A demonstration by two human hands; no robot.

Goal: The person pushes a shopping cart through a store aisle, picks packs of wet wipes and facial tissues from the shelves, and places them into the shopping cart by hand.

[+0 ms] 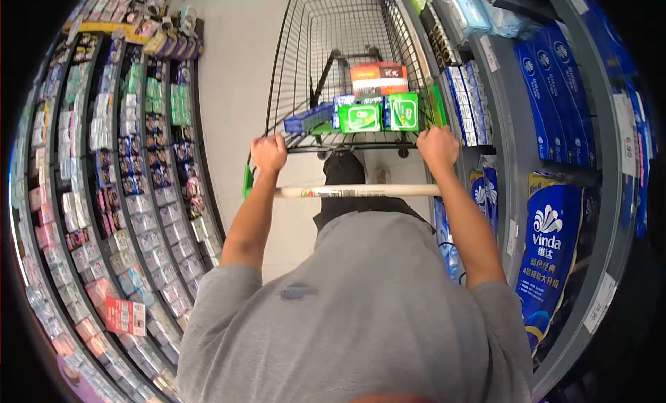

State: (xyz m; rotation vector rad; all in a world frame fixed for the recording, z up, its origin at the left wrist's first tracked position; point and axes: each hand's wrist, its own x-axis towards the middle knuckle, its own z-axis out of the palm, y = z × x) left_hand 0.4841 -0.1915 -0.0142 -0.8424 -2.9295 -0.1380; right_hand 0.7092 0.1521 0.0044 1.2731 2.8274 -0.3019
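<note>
My left hand (269, 153) is closed around the left side of the shopping cart's frame, and my right hand (439, 148) grips its right side. The cart's pale handle bar (357, 191) runs nearer to my body, below both hands. In the wire cart (333, 14) lie two green packs, the left one (360, 117) and the right one (402, 112). Behind them is an orange and brown pack (379, 80). A dark blue pack (309, 118) lies to their left, near my left hand.
Shelves of small packaged goods (142, 146) line the left side. On the right, shelving (503, 118) holds blue packs, among them a large blue Vinda pack (548, 254). Pale floor (236, 63) shows beside the cart. A red and white sign (125, 316) hangs at lower left.
</note>
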